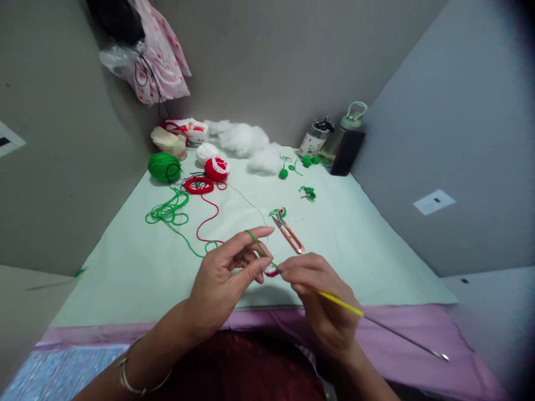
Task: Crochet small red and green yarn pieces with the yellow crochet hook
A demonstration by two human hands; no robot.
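Observation:
My left hand (232,273) pinches a small red and white crochet piece (271,271) between thumb and fingers. Green yarn (259,245) runs over its raised index finger down to the piece. In my right hand (321,295) is a crochet hook (340,302) with a yellow grip; its rear end points to the lower right, and its front tip is hidden by my fingers at the piece. Just beyond my hands lie orange-handled thread snips (290,234) beside a small green and red crochet bit (282,212).
At the left are a green yarn ball (164,167), loose green strands (169,209), a red and white ball (217,168) and a red yarn coil (199,185). White stuffing (244,139) lies along the back wall. A bottle (343,133) and a phone (348,153) stand back right.

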